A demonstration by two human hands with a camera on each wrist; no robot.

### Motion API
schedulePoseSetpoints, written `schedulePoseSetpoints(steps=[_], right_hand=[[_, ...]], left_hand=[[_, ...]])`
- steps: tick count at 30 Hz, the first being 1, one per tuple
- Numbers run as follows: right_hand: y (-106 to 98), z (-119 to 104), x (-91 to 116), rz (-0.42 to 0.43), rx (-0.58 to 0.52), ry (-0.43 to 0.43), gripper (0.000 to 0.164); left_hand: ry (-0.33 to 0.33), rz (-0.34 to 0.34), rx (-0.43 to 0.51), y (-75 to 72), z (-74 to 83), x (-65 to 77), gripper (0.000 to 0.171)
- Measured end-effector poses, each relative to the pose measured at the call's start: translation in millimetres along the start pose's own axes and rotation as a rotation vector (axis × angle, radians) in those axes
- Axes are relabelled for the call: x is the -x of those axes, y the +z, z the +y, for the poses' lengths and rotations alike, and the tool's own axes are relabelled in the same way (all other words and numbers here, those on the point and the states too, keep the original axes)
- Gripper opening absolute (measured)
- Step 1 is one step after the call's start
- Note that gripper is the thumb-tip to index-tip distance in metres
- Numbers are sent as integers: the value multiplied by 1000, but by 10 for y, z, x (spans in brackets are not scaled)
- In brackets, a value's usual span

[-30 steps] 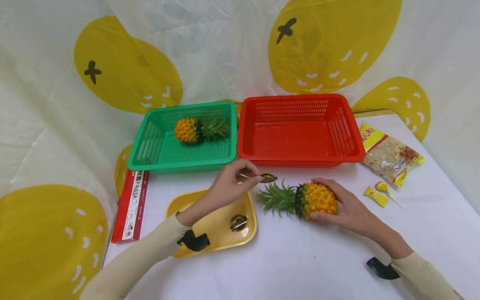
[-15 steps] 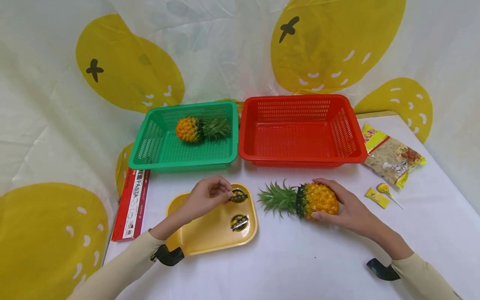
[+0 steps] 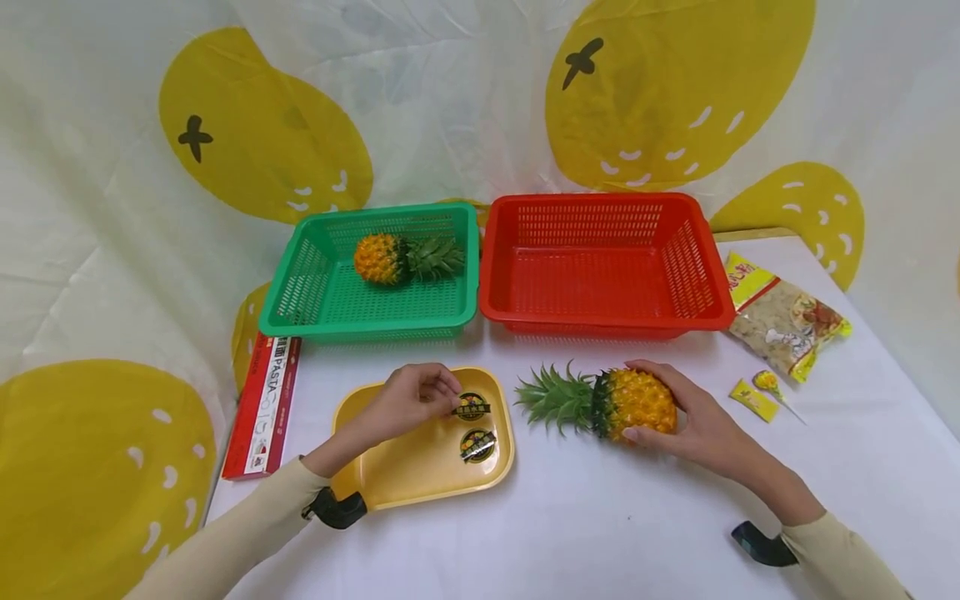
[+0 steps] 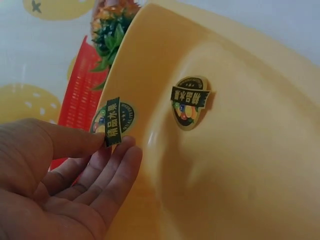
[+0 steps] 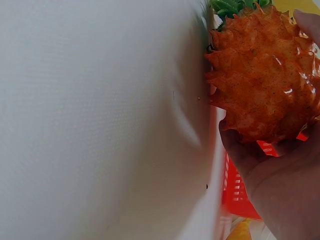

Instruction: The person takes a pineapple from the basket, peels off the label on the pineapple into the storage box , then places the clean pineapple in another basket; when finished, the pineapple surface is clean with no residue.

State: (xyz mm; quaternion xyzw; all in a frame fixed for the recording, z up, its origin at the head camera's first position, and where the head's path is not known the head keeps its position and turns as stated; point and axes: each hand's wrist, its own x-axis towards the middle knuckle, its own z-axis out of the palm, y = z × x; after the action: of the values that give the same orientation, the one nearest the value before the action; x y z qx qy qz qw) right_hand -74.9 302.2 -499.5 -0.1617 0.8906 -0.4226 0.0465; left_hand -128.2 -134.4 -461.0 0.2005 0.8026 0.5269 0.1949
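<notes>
My left hand [image 3: 408, 402] is over the yellow tray [image 3: 412, 475] and pinches a round black-and-gold fruit sticker [image 4: 114, 124] between thumb and fingertips. A second, similar sticker [image 3: 477, 446] lies in the tray, just nearer to me than the held one. On the white table my right hand [image 3: 705, 429] grips the base of a small pineapple [image 3: 639, 403], which lies on its side with its green crown to the left. The right wrist view shows its spiky orange skin [image 5: 262, 75] close up, with fingers around it.
Behind the tray stands a green basket [image 3: 307, 329] holding another pineapple [image 3: 380, 259]. Next to it is a red basket [image 3: 600, 318]. A red pasta box [image 3: 255, 408] lies left. At right are a food bag [image 3: 787, 321], a small yellow packet [image 3: 753, 400] and a lollipop [image 3: 767, 380].
My left hand has carried the sticker left from near the pineapple's crown to the tray, then slightly lower. My right hand has stayed on the pineapple.
</notes>
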Motion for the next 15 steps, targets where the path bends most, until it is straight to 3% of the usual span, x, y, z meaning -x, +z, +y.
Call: schedulePoseSetpoints(steps=[9, 15], right_hand=[[-8, -27, -1, -2, -13, 11, 90], [-4, -25, 7, 1, -3, 15, 90]], left_hand=[[34, 56, -137, 75, -105, 51, 17], [47, 74, -179, 105, -167, 47, 19]])
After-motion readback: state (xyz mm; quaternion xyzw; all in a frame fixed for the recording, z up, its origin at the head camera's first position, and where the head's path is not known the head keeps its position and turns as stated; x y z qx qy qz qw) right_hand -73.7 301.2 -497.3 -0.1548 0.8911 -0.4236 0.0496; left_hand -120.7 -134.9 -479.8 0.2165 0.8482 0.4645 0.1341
